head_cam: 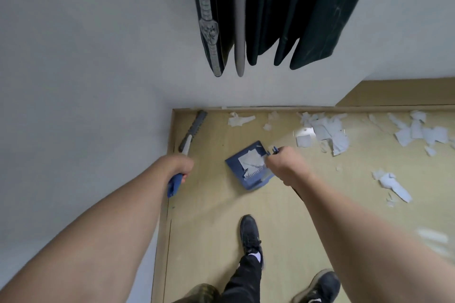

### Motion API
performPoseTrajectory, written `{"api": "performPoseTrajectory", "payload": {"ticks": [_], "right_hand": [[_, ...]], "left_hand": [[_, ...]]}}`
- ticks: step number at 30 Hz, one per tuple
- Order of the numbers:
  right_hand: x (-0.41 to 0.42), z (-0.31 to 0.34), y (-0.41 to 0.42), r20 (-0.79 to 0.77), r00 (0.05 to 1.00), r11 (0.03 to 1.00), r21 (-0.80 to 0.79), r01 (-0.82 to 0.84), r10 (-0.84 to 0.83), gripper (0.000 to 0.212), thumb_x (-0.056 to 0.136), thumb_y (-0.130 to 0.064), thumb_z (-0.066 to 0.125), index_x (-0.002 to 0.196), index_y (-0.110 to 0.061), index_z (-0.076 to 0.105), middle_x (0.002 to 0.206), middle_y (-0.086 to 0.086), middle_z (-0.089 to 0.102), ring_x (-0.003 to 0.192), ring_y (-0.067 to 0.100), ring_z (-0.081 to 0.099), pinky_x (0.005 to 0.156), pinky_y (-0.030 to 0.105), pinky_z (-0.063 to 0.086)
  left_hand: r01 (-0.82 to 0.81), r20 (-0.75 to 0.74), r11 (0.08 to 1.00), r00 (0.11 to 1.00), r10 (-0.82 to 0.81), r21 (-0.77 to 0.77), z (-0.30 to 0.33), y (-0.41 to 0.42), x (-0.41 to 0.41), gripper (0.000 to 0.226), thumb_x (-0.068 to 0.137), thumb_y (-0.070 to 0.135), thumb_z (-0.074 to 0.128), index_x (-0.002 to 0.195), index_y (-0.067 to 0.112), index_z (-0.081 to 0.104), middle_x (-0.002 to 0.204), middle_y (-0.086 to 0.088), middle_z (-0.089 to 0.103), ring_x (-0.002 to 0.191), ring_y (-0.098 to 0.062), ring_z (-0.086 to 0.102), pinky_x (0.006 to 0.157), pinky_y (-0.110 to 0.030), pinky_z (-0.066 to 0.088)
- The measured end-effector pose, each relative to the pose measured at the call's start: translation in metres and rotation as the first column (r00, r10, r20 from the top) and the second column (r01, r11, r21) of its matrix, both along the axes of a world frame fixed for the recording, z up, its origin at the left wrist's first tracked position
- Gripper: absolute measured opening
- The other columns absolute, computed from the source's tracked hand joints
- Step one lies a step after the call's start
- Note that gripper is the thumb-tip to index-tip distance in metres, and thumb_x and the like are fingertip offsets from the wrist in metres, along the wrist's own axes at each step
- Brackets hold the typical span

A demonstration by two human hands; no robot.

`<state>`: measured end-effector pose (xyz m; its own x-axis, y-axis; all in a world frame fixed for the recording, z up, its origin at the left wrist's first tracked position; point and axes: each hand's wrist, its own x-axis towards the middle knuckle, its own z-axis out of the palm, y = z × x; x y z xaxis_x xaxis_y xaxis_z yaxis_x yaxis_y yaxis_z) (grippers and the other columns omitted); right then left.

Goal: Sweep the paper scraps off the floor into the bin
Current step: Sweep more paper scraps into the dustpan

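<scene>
Shoes: black pair point(251, 236) down on the wood floor point(209, 229), closest to the camera, well below both hands.
Left hand point(178, 166): grip wrapped tight round the blue handle of a brush point(189, 140); its gray head pokes up past the grip toward the wall point(86, 69) corner.
Right hand point(283, 163): grip curled round the handle of the blue dustpan point(248, 165), pan sitting just left of the grip with a few white pieces in it.
Paper scraps point(327, 130): mostly scattered up and right of the right grip along the wall, some more further right.
Curtain point(270, 7): dark, hanging above everything.
</scene>
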<state>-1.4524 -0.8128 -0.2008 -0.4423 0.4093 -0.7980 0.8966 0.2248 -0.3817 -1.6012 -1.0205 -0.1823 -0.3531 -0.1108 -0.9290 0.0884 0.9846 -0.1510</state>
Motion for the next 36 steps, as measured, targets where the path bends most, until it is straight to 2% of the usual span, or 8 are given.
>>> {"api": "performPoseTrajectory", "payload": {"ticks": [3,6,8,11,14,21,26,36], "right_hand": [[-0.010,-0.017,-0.001,-0.029,0.999,0.999,-0.028,0.045,-0.046,0.012,0.082,-0.010,0.046,0.071,-0.015,0.044,0.060,0.001,0.041,0.046,0.017,0.036,0.041,0.018,0.024],[-0.026,-0.027,-0.005,-0.043,0.997,0.997,-0.040,0.059,-0.060,0.008,0.079,-0.009,0.047,0.074,-0.014,0.050,0.062,0.001,0.046,0.047,0.018,0.039,0.041,0.018,0.027],[-0.034,-0.026,-0.004,-0.031,0.997,0.997,-0.041,0.069,-0.071,0.007,0.080,-0.009,0.047,0.075,-0.013,0.050,0.064,0.002,0.047,0.049,0.019,0.041,0.042,0.019,0.028],[-0.038,-0.018,0.002,-0.005,0.997,0.997,-0.036,0.073,-0.074,0.015,0.082,-0.008,0.047,0.068,-0.012,0.043,0.061,0.003,0.043,0.047,0.020,0.037,0.043,0.020,0.027],[-0.037,-0.008,0.012,0.000,0.997,0.997,-0.010,0.079,-0.079,0.016,0.083,-0.010,0.047,0.068,-0.013,0.042,0.061,0.005,0.042,0.049,0.021,0.037,0.045,0.022,0.029],[-0.041,-0.004,0.020,0.028,0.995,0.996,-0.011,0.094,-0.094,0.013,0.082,-0.012,0.045,0.069,-0.011,0.042,0.062,0.006,0.042,0.050,0.020,0.037,0.044,0.024,0.033],[-0.047,-0.018,0.020,-0.005,0.996,0.996,0.003,0.085,-0.085,0.016,0.085,-0.012,0.046,0.069,-0.011,0.044,0.064,0.005,0.045,0.050,0.021,0.039,0.046,0.023,0.032],[-0.037,-0.008,0.009,-0.006,0.993,0.992,-0.049,0.118,-0.119,0.017,0.080,-0.010,0.045,0.065,-0.013,0.038,0.059,0.003,0.039,0.049,0.018,0.035,0.047,0.022,0.028]], "left_hand": [[0.004,0.081,1.000,0.997,-0.002,-0.021,-0.026,0.021,-0.030,0.031,0.098,-0.004,0.038,0.102,-0.019,0.064,0.065,-0.030,0.059,0.033,-0.014,0.051,0.034,-0.018,0.039],[-0.009,0.120,0.998,0.993,0.017,-0.062,-0.057,0.029,-0.031,0.043,0.098,-0.001,0.043,0.069,-0.012,0.072,0.066,-0.018,0.070,0.037,-0.012,0.055,0.036,-0.016,0.040],[0.056,0.086,0.998,0.995,-0.053,-0.034,-0.064,0.028,-0.015,0.027,0.097,0.005,0.044,0.100,-0.008,0.068,0.090,-0.015,0.067,0.066,-0.020,0.056,0.054,-0.026,0.045],[0.091,0.125,0.987,0.989,-0.074,-0.133,-0.052,0.014,0.011,0.022,0.096,0.005,0.038,0.088,-0.004,0.057,0.079,-0.012,0.055,0.068,-0.020,0.052,0.070,-0.029,0.045],[0.063,0.089,0.985,0.995,-0.050,-0.159,-0.033,-0.001,0.008,0.032,0.095,0.002,0.043,0.125,-0.008,0.050,0.083,-0.012,0.056,0.082,-0.021,0.055,0.078,-0.029,0.045],[0.290,0.018,0.936,0.956,-0.292,-0.200,-0.018,0.015,-0.019,0.023,0.090,0.005,0.050,0.112,0.001,0.055,0.075,-0.009,0.054,0.063,-0.017,0.052,0.056,-0.025,0.043],[0.429,0.163,0.884,0.900,-0.403,-0.185,-0.052,0.048,-0.017,0.043,0.090,0.003,0.047,0.131,-0.007,0.049,0.102,-0.013,0.059,0.077,-0.021,0.056,0.061,-0.025,0.045],[0.476,0.083,0.838,0.878,-0.472,-0.266,0.016,0.023,0.008,0.046,0.089,0.013,0.046,0.133,0.000,0.048,0.073,-0.007,0.057,0.056,-0.016,0.053,0.051,-0.022,0.042]]}}
